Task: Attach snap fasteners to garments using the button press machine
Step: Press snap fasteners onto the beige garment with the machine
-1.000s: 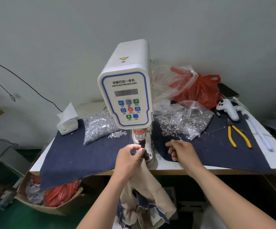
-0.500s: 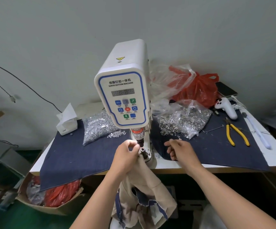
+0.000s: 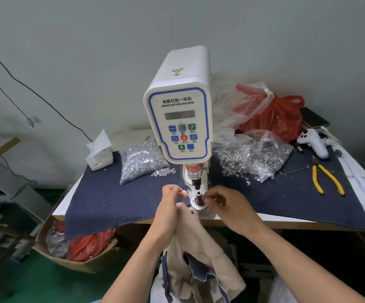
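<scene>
- Machine [image 3: 178,119]: white servo button press stood upright on the navy cloth [image 3: 102,200] covering the table [image 3: 352,178]; use it as reference for everything below.
- Lower die [image 3: 199,199]: round metal post on the machine's base, right under the ram, uncovered.
- Left hand [image 3: 169,212]: just left of the die, your fingers curled round the top edge of the beige garment [image 3: 201,243], holding it up against the base.
- Garment: hung from the base down over the front table edge, navy-trimmed parts at the bottom.
- Right hand [image 3: 227,204]: just right of the die, fingertips pinched together at the post. Whatever they pinched was too small to see; couldn't tell if a snap part was there.
- Left of the machine: clear bag of silver snap parts [image 3: 140,160], a few loose ones beside it; tissue box [image 3: 99,155] further left.
- Right of the machine: open bag of ring-shaped snap parts [image 3: 260,158] spilled onto the cloth, red plastic bag [image 3: 273,119] behind it, yellow-handled pliers [image 3: 326,179] well to the right.
</scene>
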Demonstrator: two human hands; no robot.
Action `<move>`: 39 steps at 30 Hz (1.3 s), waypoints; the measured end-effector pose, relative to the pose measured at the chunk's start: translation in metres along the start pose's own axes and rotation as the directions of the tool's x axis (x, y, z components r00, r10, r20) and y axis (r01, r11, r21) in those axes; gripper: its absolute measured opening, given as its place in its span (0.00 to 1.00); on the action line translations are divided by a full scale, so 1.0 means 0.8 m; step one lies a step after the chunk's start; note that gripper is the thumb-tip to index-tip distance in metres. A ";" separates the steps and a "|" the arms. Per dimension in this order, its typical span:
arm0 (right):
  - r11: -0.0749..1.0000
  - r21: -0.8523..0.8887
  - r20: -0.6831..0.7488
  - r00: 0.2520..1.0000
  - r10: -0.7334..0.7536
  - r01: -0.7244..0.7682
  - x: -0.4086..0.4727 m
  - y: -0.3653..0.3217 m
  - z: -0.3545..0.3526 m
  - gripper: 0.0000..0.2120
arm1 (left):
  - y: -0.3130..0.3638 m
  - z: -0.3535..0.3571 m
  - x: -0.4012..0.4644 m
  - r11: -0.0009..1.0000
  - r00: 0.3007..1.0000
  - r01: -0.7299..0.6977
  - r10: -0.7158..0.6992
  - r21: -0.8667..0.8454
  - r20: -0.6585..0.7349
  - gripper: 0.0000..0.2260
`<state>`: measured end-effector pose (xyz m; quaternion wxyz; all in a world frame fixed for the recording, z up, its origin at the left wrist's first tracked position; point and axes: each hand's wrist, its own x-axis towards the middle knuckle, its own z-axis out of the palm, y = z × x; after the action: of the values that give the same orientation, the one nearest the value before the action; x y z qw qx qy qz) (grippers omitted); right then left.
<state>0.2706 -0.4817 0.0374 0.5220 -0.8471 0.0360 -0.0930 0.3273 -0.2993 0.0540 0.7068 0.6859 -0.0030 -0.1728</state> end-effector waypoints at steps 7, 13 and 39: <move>0.991 -0.064 -0.136 0.985 0.105 -0.114 0.029 0.013 0.006 0.04 | -0.013 0.006 0.005 0.939 0.995 -0.071 0.092 0.336 -0.048 0.09; 0.991 -0.105 -0.159 0.982 -0.098 0.081 0.015 0.021 0.025 0.10 | -0.025 0.004 -0.005 0.832 0.975 -0.211 0.215 0.513 0.052 0.12; 0.999 0.046 0.402 0.915 -0.011 -0.008 -0.026 -0.010 -0.015 0.06 | -0.008 0.008 -0.013 0.983 0.959 -0.087 0.038 0.163 0.281 0.13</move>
<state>0.2478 -0.4854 0.0470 0.5380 -0.8356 -0.0750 0.0820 0.3142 -0.3029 0.0507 0.6423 0.7134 -0.1385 -0.2438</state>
